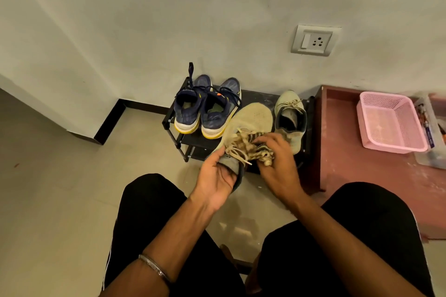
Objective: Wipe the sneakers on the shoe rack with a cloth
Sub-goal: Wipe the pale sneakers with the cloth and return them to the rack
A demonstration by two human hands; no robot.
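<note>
Left hand (217,177) is gripping the beige sneaker's (246,123) heel above the shoe rack (177,128), right hand (275,159) is clutching the striped cloth (253,149) on its laces (237,155); risk: cloth snagging laces, shoe twisting loose.

Two pairs share the shoe rack (259,99) against the wall: one pair (205,108) left, a single sneaker (290,116) right.
</note>
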